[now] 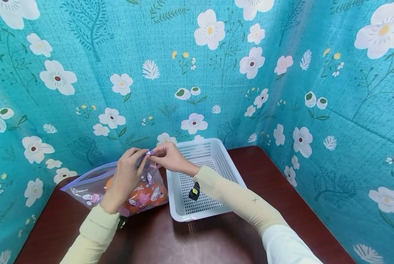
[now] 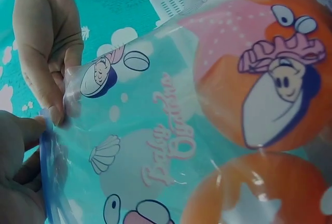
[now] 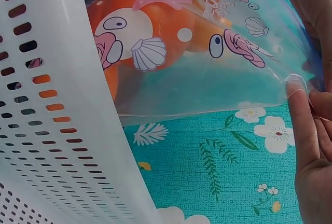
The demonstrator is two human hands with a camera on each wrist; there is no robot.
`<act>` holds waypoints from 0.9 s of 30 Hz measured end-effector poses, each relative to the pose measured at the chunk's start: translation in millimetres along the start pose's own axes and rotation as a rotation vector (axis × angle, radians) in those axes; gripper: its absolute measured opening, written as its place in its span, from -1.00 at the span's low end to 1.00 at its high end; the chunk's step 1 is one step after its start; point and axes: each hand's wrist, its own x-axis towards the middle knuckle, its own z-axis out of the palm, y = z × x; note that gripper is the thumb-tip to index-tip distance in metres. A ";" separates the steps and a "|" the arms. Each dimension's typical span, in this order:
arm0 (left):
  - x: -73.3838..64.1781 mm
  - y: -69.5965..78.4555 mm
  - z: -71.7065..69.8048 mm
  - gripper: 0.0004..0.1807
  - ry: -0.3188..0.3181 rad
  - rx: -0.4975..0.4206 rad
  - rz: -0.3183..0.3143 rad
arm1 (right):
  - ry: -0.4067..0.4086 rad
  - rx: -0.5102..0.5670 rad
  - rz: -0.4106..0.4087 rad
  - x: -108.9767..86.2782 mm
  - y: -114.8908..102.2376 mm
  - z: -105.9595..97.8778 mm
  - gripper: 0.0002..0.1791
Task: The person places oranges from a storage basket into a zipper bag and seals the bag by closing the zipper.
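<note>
A clear zip bag [image 1: 99, 171] printed with cartoon shells and pink stars stands at the left of the table. Its lavender top edge runs from the far left up to both hands; whether the zip is closed there I cannot tell. Round orange fruits [image 2: 215, 79], likely oranges, show through the plastic. My left hand [image 1: 125, 176] pinches the top edge near the bag's right corner. Right beside it, my right hand [image 1: 172, 158] pinches that same corner between thumb and fingers, close to the basket. In the right wrist view, its fingertip [image 3: 296, 86] presses the plastic.
A white perforated plastic basket [image 1: 231, 165] stands to the right of the bag, under my right forearm. Beneath both is a dark red-brown table [image 1: 259, 165]. Turquoise flowered cloth [image 1: 170, 121] hangs behind the table and along its right side.
</note>
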 end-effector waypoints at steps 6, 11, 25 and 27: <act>1.2 2.6 1.0 -0.86 -0.040 -0.007 -0.039 | -0.026 0.025 0.011 -0.8 1.9 0.9 -0.81; 2.1 2.7 0.8 -0.87 -0.058 0.002 -0.041 | -0.042 0.046 0.011 -2.8 0.7 1.1 -0.78; 0.7 2.9 -10.1 -0.87 -0.076 0.014 -0.054 | -0.078 0.012 0.027 -3.9 -8.3 5.1 -0.73; 1.4 2.4 -12.6 -0.87 -0.076 0.020 -0.057 | -0.078 0.007 0.032 -3.0 -10.6 5.7 -0.73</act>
